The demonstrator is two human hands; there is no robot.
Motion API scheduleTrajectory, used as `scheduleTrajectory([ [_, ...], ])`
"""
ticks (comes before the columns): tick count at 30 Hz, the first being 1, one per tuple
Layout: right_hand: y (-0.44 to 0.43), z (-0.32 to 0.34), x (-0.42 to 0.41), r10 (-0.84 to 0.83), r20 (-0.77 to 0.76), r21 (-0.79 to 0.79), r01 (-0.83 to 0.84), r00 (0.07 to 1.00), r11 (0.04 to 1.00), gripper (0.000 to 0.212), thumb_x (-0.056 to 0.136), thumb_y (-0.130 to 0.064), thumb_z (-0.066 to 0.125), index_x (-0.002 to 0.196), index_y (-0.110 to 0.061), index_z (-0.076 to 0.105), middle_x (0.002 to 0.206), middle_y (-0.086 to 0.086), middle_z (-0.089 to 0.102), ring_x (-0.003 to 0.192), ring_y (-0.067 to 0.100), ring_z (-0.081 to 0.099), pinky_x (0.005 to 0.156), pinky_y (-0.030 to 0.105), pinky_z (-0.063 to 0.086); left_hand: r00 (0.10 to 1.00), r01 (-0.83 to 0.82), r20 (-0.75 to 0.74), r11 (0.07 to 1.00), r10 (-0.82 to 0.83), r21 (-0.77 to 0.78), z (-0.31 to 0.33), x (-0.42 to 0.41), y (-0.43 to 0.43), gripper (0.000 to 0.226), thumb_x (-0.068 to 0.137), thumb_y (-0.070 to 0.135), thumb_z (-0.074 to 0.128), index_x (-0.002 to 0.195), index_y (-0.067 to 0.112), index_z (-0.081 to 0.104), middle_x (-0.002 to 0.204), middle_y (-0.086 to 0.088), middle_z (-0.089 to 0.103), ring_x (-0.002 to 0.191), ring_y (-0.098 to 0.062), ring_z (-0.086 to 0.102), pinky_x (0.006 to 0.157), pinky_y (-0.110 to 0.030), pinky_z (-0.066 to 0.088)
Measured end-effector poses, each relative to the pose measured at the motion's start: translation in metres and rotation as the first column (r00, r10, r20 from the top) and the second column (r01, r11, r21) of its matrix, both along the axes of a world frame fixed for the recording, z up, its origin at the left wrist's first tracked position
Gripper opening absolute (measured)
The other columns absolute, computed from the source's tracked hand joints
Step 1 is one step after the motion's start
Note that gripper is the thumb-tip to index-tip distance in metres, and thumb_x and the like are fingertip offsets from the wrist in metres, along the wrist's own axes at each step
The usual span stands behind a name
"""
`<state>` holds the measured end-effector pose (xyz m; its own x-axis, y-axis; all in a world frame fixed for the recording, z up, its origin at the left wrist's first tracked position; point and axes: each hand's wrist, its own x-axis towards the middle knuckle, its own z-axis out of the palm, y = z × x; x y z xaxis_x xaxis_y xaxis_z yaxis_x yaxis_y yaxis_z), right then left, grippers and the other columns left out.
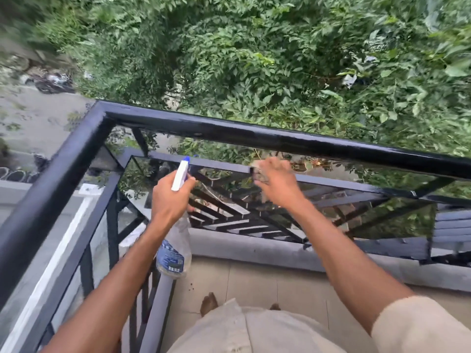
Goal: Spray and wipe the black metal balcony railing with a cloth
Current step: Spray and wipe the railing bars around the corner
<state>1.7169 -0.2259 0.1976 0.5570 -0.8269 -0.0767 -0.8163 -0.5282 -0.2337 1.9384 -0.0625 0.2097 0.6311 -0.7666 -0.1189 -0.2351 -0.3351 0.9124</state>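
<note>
A glossy black metal railing (254,133) rings the balcony corner; a crumpled cloth (260,175) presses its inner bar, with a clear spray bottle (175,250), nozzle up, at the cloth's eight o'clock.

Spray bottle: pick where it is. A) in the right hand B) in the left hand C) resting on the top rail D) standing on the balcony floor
B: the left hand grips the spray bottle by its neck, while the right hand holds a cloth against the railing.
</note>
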Motion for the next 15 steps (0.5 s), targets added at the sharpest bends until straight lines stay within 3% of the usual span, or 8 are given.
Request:
scheduleTrajectory([
  [5, 0.008, 0.004, 0.073, 0.175, 0.004, 0.022, -0.176, 0.984, 0.984, 0.048, 0.096, -0.033, 0.066, 0.140, -0.026, 0.048, 0.124, 0.000, 0.049, 0.116, 0.023, 0.044, 0.093, 0.039, 0.045, 0.999, -0.033, 0.036, 0.999, 0.032, 0.020, 0.000, 0.026, 0.011, 0.010, 0.098, 0.022, 0.065, 0.088, 0.020, 0.066, 0.081, -0.010, 0.070, 0.051, -0.026, 0.070, 0.055, -0.039, 0.060],
  [11, -0.004, 0.000, -0.002, 0.042, -0.012, -0.068, -0.043, 0.999, 0.997, 0.044, 0.096, -0.032, 0.066, 0.135, -0.016, 0.054, 0.125, 0.007, 0.053, 0.115, 0.031, 0.047, 0.093, 0.040, 0.044, 0.989, -0.143, 0.026, 0.990, 0.143, -0.004, -0.006, 0.055, 0.028, 0.014, 0.096, 0.020, 0.064, 0.082, 0.022, 0.065, 0.067, -0.003, 0.064, 0.048, -0.024, 0.068, 0.051, -0.036, 0.056],
  [15, 0.004, -0.005, 0.034, 0.077, -0.009, -0.115, -0.078, 0.997, 0.990, 0.037, 0.094, -0.031, 0.069, 0.127, -0.019, 0.059, 0.119, 0.003, 0.054, 0.109, 0.027, 0.046, 0.088, 0.035, 0.040, 0.976, -0.217, 0.009, 0.976, 0.217, 0.016, -0.009, 0.068, 0.042, 0.014, 0.096, 0.018, 0.065, 0.084, 0.023, 0.064, 0.072, -0.001, 0.063, 0.051, -0.027, 0.069, 0.047, -0.030, 0.051],
])
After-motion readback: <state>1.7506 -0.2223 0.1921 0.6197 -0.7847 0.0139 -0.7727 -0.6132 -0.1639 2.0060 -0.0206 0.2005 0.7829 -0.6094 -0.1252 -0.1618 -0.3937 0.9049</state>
